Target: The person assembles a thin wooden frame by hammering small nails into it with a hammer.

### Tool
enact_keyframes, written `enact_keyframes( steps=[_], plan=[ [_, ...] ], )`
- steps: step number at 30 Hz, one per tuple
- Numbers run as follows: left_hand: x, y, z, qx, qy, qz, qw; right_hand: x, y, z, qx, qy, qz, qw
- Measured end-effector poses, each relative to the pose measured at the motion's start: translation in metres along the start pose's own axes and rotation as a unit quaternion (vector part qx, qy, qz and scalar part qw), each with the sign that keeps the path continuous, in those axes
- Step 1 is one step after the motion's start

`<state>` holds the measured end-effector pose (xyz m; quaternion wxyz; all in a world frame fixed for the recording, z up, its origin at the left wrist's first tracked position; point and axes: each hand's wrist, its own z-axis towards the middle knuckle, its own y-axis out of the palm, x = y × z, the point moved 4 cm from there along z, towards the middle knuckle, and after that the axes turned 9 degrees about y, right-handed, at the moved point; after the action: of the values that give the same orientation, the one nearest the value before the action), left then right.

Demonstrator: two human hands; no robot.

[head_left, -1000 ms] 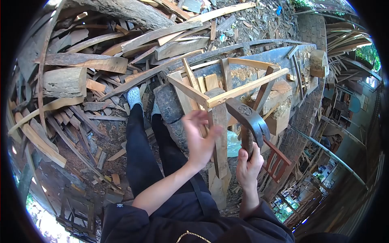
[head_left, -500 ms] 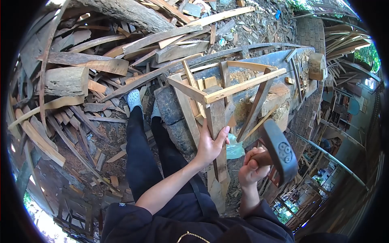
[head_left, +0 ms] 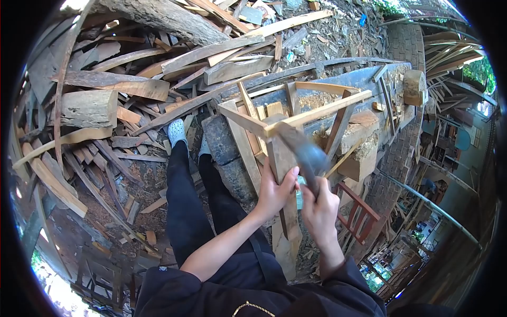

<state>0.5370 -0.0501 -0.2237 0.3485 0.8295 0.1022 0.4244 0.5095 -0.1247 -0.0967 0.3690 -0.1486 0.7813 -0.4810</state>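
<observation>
My left hand (head_left: 275, 193) is wrapped round the near leg of a wooden frame (head_left: 322, 112), just below its top corner. Four-sided at the top, the frame stands on slanting legs in front of me. In my right hand (head_left: 321, 208) is a hammer (head_left: 303, 148), its dark head smeared by motion. That head overlaps the frame's near corner in this view, where two top rails meet. Partly hidden behind my right hand is a piece of pale green plastic (head_left: 300, 198).
A cut wood block (head_left: 362, 153) lies right of the frame. To the left are heaped offcuts and a log piece (head_left: 87, 108). A thick trunk (head_left: 163, 21) crosses the upper left. A reddish wooden rack (head_left: 359, 211) stands right of my right hand. My shoe (head_left: 177, 132) is beside the dark stone blocks (head_left: 222, 142).
My right hand has swung the hammer up and to the left, from the right side onto the frame's near corner. My left hand keeps its hold on the leg.
</observation>
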Motion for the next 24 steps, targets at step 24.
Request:
enact_keyframes(
  steps=[24],
  plan=[
    [0.0,0.003,0.005,0.003,-0.007,0.035,0.999,0.0,-0.007,0.017,-0.022,-0.009,-0.024,0.999]
  ],
)
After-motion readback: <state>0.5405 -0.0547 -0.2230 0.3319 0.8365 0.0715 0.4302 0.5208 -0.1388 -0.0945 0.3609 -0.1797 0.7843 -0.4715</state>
